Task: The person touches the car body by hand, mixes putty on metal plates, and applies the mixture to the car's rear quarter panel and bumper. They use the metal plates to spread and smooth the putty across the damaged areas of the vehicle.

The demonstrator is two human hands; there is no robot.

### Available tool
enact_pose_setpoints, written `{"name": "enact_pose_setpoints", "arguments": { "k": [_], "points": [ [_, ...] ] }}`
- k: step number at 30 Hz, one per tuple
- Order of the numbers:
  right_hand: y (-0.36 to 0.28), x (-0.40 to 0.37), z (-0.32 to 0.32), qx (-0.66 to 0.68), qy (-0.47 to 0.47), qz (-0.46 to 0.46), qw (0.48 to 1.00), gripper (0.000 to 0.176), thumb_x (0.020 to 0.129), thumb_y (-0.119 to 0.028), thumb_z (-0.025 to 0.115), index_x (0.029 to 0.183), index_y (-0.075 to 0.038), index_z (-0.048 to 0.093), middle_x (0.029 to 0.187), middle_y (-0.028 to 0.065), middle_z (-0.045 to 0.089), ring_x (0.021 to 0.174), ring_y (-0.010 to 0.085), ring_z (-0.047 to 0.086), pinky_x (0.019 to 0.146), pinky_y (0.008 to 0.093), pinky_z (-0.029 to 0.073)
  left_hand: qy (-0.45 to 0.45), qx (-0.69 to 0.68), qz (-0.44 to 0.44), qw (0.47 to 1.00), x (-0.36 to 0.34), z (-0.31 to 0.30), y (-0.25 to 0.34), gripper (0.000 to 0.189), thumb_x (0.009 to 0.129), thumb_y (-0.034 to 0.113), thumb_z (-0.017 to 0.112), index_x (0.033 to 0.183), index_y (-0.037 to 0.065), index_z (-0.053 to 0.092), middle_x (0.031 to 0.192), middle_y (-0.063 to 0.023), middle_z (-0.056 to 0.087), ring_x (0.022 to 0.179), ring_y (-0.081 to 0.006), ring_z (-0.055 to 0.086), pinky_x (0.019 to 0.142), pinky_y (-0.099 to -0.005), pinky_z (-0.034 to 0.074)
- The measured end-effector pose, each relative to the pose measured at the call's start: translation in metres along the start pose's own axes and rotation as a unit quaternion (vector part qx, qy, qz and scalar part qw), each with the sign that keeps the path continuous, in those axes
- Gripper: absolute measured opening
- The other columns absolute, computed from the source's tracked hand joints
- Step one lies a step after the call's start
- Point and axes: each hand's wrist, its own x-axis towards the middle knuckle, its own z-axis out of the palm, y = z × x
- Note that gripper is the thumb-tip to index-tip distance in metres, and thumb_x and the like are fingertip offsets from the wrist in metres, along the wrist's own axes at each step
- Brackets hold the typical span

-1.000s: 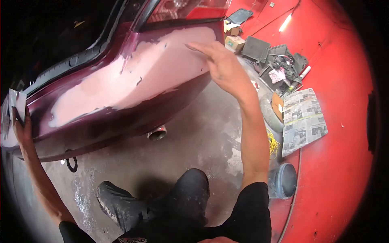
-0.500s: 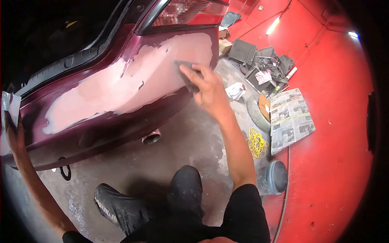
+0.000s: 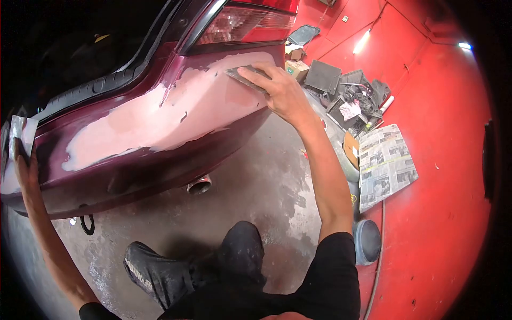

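Observation:
A dark red car bumper carries a broad patch of pinkish filler with pale edges. My right hand presses a thin dark grey pad flat on the patch's upper right part, below the tail light. At the far left, my left hand is on the bumper's left part, its fingers around a greyish-white sheet or block whose exact kind I cannot make out.
An exhaust tip and a black tow ring show under the bumper. To the right are a newspaper-covered panel, a bucket, a crate with dark bags, boxes and a hose on the floor.
My right hand has moved up and to the right with the dark pad, across the filler. My left hand and its sheet appear slightly farther right in view.

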Motion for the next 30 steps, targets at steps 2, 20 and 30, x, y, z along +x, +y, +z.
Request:
{"name": "enact_pose_setpoints", "arguments": {
  "k": [2, 20, 30],
  "points": [
    [0.002, 0.002, 0.002, -0.031, 0.012, -0.026, 0.999, 0.065, 0.070, 0.008, 0.062, 0.128, -0.022, 0.063, 0.114, 0.0107, 0.065, 0.103, 0.0301, 0.062, 0.083, 0.0420, 0.049, 0.003, 0.113, 0.035, 0.993, 0.008, -0.002, -0.012, 0.069, 0.089, -0.001, 0.062, 0.150, -0.004, 0.030, 0.154, -0.0180, 0.037, 0.142, -0.0246, 0.037, 0.116, -0.0339, 0.031],
    [-0.047, -0.029, 0.017, 0.013, -0.032, 0.064, 0.997, 0.082, 0.058, 0.009, 0.057, 0.134, -0.021, 0.059, 0.119, 0.0159, 0.059, 0.108, 0.0358, 0.058, 0.085, 0.0425, 0.051, 0.071, 0.084, 0.121, 0.987, 0.011, -0.016, 0.016, 0.050, 0.079, 0.021, 0.079, 0.117, -0.006, 0.059, 0.111, -0.0181, 0.066, 0.099, -0.0251, 0.065, 0.085, -0.0377, 0.055],
    [-0.040, -0.040, -0.009, 0.003, -0.024, 0.091, 0.996, 0.070, 0.069, 0.012, 0.056, 0.131, -0.020, 0.061, 0.113, 0.0098, 0.063, 0.102, 0.0308, 0.061, 0.086, 0.0409, 0.050, -0.023, 0.211, 0.106, 0.971, 0.015, -0.019, -0.021, 0.054, 0.098, 0.008, 0.055, 0.148, -0.002, 0.036, 0.153, -0.0164, 0.037, 0.140, -0.0255, 0.038, 0.117, -0.0345, 0.030]
  ]
}}
